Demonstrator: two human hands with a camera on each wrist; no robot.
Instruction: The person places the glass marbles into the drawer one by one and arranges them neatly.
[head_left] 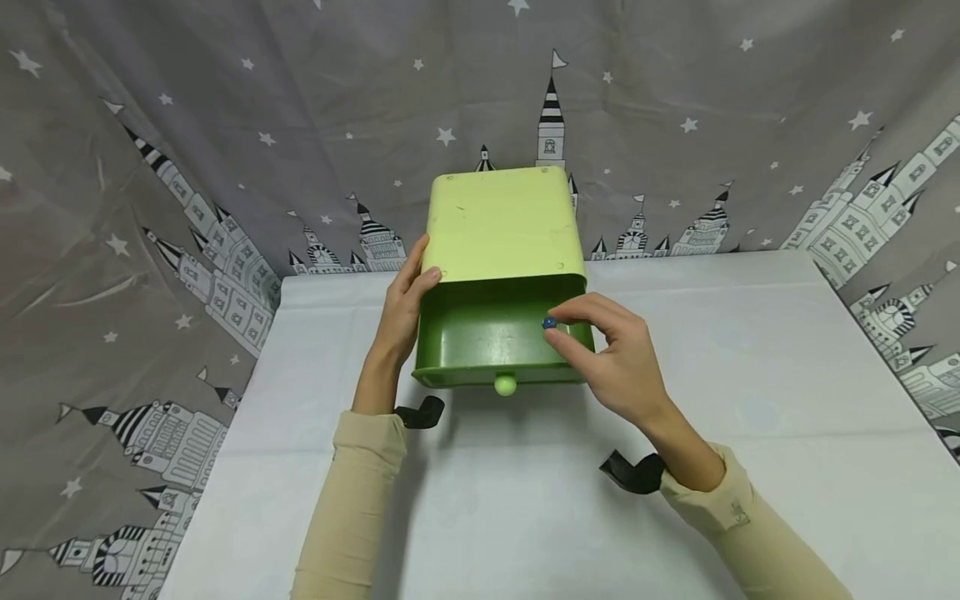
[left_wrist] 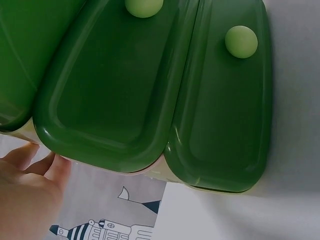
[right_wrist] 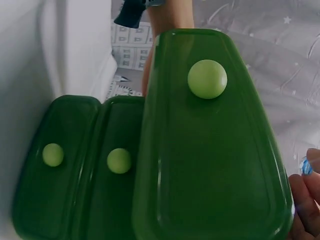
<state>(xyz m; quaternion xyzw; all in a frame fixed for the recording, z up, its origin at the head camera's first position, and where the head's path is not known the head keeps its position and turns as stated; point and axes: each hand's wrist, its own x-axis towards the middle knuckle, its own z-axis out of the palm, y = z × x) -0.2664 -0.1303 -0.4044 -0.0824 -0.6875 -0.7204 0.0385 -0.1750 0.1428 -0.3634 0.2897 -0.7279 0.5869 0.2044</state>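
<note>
A small plastic chest of drawers (head_left: 506, 221), light green with dark green drawers, stands before me with its top drawer (head_left: 487, 333) pulled out. My right hand (head_left: 618, 354) pinches a small blue marble (head_left: 550, 322) between thumb and fingertips, over the right part of that drawer. Glassy with blue streaks, the marble (right_wrist: 306, 166) also shows at the right edge of the right wrist view. My left hand (head_left: 401, 312) rests along the chest's left side with fairly straight fingers, its thumb at the top front corner.
Below the pulled-out drawer, the middle drawer (left_wrist: 105, 100) and bottom drawer (left_wrist: 225, 115) are closed, each with a round light green knob. A white cloth (head_left: 712, 350) covers the table. Grey fabric (head_left: 337, 100) printed with castles and stars hangs behind and at the sides.
</note>
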